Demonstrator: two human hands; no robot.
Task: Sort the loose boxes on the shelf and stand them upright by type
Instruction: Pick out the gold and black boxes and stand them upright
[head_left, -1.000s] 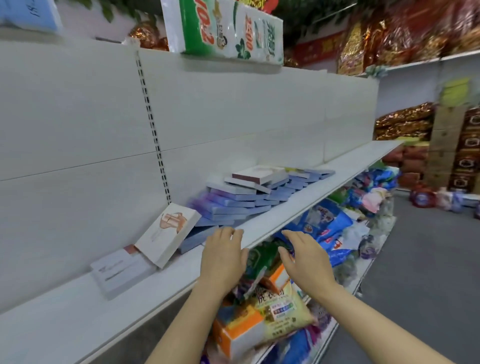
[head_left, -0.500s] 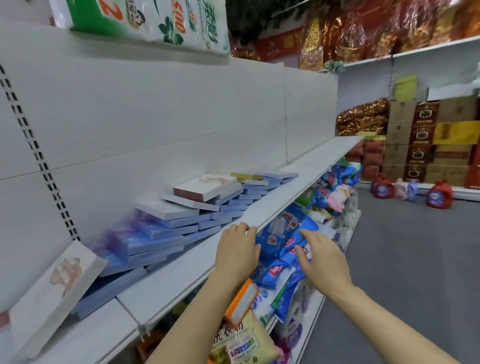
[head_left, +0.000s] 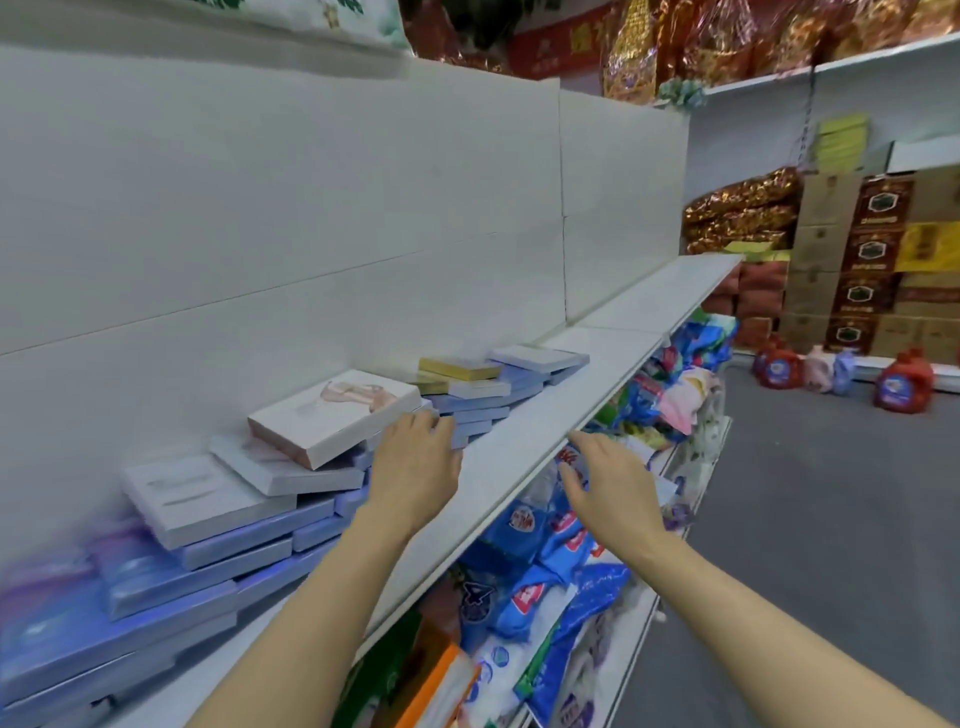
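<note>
A long heap of flat boxes lies along the white shelf (head_left: 524, 452). Most are lilac-blue boxes (head_left: 218, 551) lying flat and overlapping. On top rests a white box with a pink picture (head_left: 337, 413), and beside it lower white boxes (head_left: 202, 499). Farther along lies a yellow-edged box (head_left: 460, 368). My left hand (head_left: 415, 467) is over the shelf with its fingers spread, fingertips at the corner of the white picture box, holding nothing. My right hand (head_left: 610, 480) hovers open just in front of the shelf edge, empty.
The shelf runs on bare to the far right (head_left: 670, 291). Below it, blue and white bags (head_left: 545, 540) fill the lower shelf. Red jugs (head_left: 898, 384) stand on the grey floor by stacked cartons (head_left: 862, 270). A panel wall backs the shelf.
The view has shifted right along the shelf and closer to the heap. My left hand has moved from the shelf edge up to the white picture box; my right hand stays open nearby.
</note>
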